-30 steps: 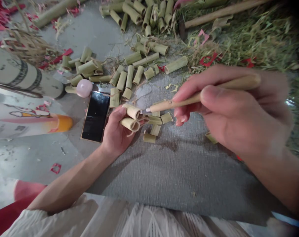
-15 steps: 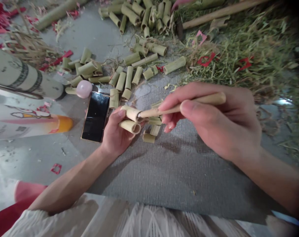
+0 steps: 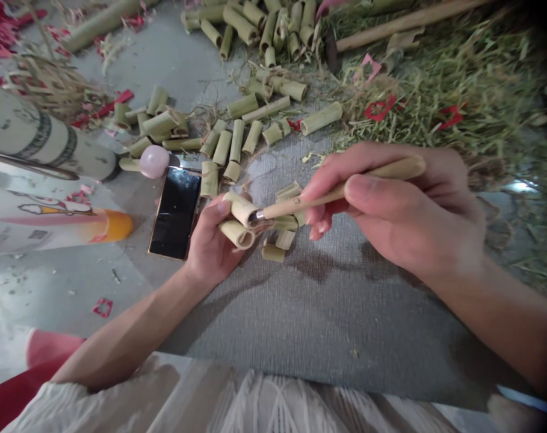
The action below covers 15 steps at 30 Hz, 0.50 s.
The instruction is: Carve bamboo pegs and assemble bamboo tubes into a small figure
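Observation:
My left hand (image 3: 214, 243) is closed around two short bamboo tubes, an upper tube (image 3: 239, 208) and a lower tube (image 3: 236, 233), lying side by side with their open ends toward the right. In my right hand (image 3: 399, 210) is a wooden-handled tool (image 3: 325, 195), gripped like a pen. Its narrow metal tip meets the open end of the upper tube; the tip's exact shape is hidden there. A bit of twine seems to hang by the tubes. Just right of them, several small bamboo pieces (image 3: 274, 251) lie on the grey mat (image 3: 273, 325).
A phone (image 3: 174, 213) lies left of my left hand, a pink round object (image 3: 154, 161) at its top. Two large cylinders, one green (image 3: 65, 147) and one orange-tipped (image 3: 113, 225), lie further left. Bamboo tubes (image 3: 239, 24) and shredded grass (image 3: 472, 84) cover the far side.
My right hand has drawn slightly to the right with the tool, so more of its metal tip shows outside the upper tube. My left hand and its tubes have barely moved.

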Motion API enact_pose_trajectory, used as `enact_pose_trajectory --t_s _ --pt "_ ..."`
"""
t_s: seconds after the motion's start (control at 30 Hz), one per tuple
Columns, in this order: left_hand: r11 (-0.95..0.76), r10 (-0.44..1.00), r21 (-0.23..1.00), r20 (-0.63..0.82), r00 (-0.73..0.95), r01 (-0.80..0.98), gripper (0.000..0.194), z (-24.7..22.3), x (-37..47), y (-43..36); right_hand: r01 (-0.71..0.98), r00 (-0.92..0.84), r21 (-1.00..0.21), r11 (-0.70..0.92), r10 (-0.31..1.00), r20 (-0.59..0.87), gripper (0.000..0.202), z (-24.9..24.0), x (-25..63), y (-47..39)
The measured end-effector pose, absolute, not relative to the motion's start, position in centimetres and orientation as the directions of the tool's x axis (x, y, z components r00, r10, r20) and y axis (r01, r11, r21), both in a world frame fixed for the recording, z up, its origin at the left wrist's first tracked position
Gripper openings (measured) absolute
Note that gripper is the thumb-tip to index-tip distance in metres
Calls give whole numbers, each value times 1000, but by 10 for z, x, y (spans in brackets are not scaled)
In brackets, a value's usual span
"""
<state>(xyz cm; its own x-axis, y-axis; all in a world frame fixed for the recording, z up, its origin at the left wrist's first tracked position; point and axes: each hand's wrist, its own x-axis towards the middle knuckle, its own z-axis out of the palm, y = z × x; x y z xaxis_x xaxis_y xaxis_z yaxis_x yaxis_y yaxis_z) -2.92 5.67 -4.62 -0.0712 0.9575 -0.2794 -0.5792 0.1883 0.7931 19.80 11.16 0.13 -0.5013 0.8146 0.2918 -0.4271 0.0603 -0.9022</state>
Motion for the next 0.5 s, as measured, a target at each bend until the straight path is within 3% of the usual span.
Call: enact_pose_trajectory --t_s 0.17,0.33,0.43,0.5 --pt "208 968 748 -249 23 -631 48 -48 -31 56 -398 -545 -917 -26 811 213 24 -2 201 115" --pt "210 971 730 -231 54 -650 45 -45 -30 58 -364 -551 -931 -27 812 192 24 3 202 116" --pt "214 970 711 -236 60 -670 47 -45 -30 58 -249 -473 -967 48 866 165 26 13 212 123" --pt "218 968 700 -242 61 -680 51 -47 -31 57 -80 -348 -993 87 931 110 36 20 225 131"
